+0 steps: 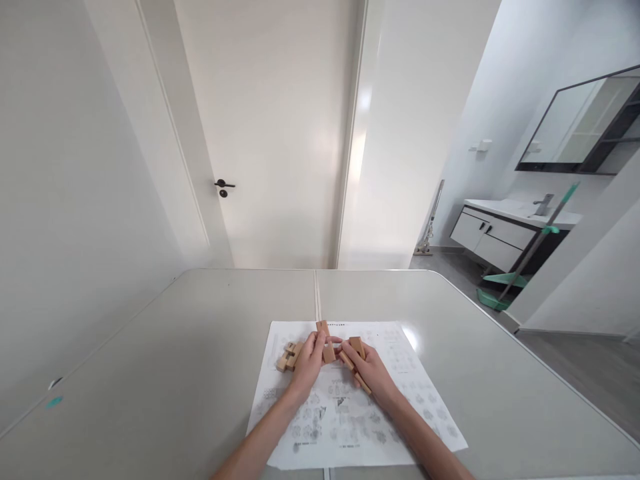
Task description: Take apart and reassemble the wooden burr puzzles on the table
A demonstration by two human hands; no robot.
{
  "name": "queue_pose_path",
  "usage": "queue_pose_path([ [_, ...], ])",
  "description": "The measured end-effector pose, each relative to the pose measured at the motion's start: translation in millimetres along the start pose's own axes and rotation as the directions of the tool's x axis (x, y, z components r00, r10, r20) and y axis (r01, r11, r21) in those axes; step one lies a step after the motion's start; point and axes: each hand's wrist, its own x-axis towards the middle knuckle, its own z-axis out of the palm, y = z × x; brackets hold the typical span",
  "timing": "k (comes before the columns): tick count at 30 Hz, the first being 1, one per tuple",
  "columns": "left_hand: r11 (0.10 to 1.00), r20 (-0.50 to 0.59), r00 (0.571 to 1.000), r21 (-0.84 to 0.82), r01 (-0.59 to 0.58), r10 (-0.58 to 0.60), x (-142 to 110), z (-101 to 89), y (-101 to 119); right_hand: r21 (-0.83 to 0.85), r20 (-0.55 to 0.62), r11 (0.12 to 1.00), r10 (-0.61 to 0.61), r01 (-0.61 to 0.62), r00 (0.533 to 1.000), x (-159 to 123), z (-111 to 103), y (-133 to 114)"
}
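Observation:
My left hand (307, 363) and my right hand (369, 370) meet over a printed instruction sheet (350, 413) on the grey table (150, 373). The left hand's fingers are closed round a light wooden puzzle block (325, 337) that stands up between the hands. The right hand pinches another wooden piece (357, 347), with a thin wooden stick (361, 381) lying under its palm. A notched wooden piece (289, 357) rests on the sheet just left of the left hand.
A closed white door (270, 133) with a black handle (223, 185) stands behind the table. At right an open doorway shows a vanity with mirror (575, 127) and a green broom and dustpan (505, 283). The table has a centre seam (316, 293).

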Motion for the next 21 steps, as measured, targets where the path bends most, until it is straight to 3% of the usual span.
queue_pose_path([
  [4,0.998,-0.019,1.0,-0.054,0.016,-0.017,1,-3.3,4,0.006,-0.021,1.0,0.027,-0.027,0.999,2,-1,4],
  [10,0.997,-0.01,0.998,-0.044,0.063,-0.064,3,-5.7,2,0.177,-0.049,0.984,0.027,-0.018,0.998,6,-6,6],
  [18,0.995,0.215,0.972,-0.016,0.1,-0.094,-6,-3.3,13,0.389,-0.109,0.921,0.082,-0.033,0.991,11,-15,6],
  [21,0.996,0.267,0.96,0.039,0.082,-0.089,-9,-1.5,18,0.482,-0.078,0.875,0.083,-0.035,0.994,13,-19,9],
])
